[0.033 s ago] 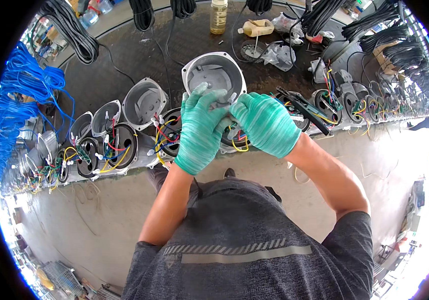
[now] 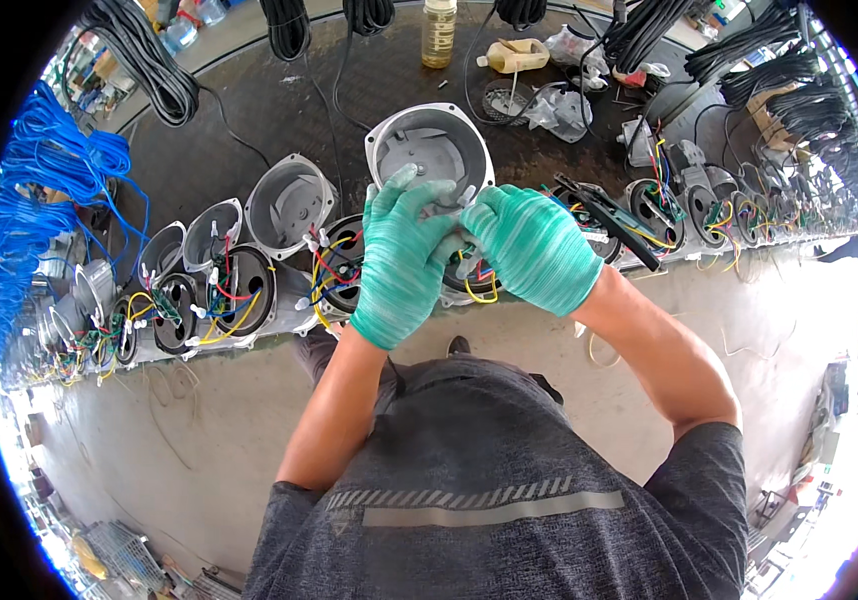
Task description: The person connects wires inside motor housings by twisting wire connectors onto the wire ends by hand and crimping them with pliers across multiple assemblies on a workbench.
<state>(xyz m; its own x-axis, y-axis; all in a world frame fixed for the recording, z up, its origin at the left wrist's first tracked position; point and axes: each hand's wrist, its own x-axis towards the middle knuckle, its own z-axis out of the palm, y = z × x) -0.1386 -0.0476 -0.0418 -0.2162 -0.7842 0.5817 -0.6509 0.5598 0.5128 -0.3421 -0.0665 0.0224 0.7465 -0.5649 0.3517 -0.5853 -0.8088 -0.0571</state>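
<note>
Both my hands wear green striped gloves and meet at the near rim of a round grey metal housing (image 2: 454, 130). My left hand (image 2: 401, 265) has its fingers curled at the rim, with thumb and fingertips closed toward the right hand; what they pinch is hidden. In my right hand (image 2: 537, 250), thumb and forefinger are pinched by a small white wire cap (image 2: 466, 195) that sticks up between the hands. Under them sits a round black-rimmed part, mostly covered, with a yellow wire (image 2: 486, 296) looping out. The housing's inside is bare grey metal with ribs.
More grey housings (image 2: 291, 205) and black-ringed parts (image 2: 247, 290) with coloured wires line the bench edge. Black tongs-like tool (image 2: 609, 222) lies right of my hands. Blue cable coils (image 2: 49, 160) hang left, black cable coils (image 2: 139, 60) at the back. A bottle (image 2: 438, 35) stands on the dark bench.
</note>
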